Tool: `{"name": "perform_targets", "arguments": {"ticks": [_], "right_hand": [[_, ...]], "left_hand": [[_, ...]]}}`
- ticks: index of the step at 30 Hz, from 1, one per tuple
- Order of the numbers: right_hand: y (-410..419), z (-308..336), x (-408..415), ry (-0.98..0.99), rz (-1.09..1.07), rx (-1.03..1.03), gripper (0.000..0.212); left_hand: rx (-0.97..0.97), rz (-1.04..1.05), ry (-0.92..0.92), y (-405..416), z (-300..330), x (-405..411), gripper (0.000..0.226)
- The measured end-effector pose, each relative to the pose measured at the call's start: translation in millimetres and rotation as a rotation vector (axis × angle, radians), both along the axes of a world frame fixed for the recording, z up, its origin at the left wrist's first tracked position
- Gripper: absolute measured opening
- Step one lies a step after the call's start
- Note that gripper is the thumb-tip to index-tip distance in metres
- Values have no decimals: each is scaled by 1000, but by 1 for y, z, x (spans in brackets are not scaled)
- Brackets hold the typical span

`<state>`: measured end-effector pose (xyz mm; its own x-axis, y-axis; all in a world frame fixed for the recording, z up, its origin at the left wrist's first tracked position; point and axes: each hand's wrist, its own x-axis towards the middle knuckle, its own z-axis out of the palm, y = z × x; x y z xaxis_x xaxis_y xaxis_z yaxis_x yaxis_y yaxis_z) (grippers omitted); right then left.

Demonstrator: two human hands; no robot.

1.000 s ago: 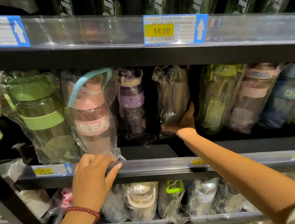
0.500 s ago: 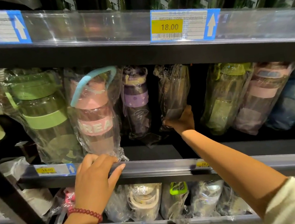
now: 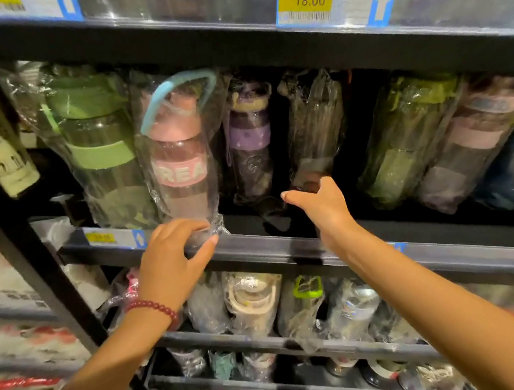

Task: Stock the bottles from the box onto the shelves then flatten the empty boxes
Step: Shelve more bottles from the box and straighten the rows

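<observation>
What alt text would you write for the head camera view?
Two hands reach into a store shelf of plastic-wrapped bottles: the left hand grips the base of a pink bottle, and the right hand touches a dark bottle.

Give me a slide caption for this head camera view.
Left hand grips the pink bottle's base while the right hand reaches the dark wrapped bottle.

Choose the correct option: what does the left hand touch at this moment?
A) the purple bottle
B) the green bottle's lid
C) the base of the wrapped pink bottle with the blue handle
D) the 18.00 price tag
C: the left hand curls its fingers around the bottom of the plastic-wrapped pink bottle at the shelf edge, far from the other three things.
</observation>
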<state>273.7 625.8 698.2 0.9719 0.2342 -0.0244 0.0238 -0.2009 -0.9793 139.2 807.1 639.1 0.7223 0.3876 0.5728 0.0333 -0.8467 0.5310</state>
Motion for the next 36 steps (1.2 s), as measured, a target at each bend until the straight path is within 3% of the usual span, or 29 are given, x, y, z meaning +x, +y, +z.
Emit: {"name": "perform_targets", "arguments": {"ticks": [3,8,14,20,22,27,31,34,36], "right_hand": [[9,5,-48,-95,294,57,46],[39,-33,-119,-105,832,-30,43],[88,-123,-218,73,1327,-457,50],[117,-200,-344,46,1609,-705,41],[122,-230,-380,64,1658,-767,20],[133,-301,-460,136,1691,-1001,43],[146,-362,-505,126,1691,-1141,44],[160,-416,-532,187,1646,-1189,51],[168,-452,-544,187,1611,-1216,43]], "left_hand": [[-116,95,-27,-8,1,-23,21],[-343,352,147,-20,-31,-104,30],[-747,737,518,-50,-106,-268,40],[-1073,1086,518,-99,-187,-423,22],[-1150,1165,455,-116,-207,-457,13],[-1410,1272,469,-136,-262,-528,20],[-1553,1315,440,-129,-302,-573,34],[-1616,1303,410,-115,-342,-599,31],[-1632,1274,406,-103,-373,-610,29]]}}
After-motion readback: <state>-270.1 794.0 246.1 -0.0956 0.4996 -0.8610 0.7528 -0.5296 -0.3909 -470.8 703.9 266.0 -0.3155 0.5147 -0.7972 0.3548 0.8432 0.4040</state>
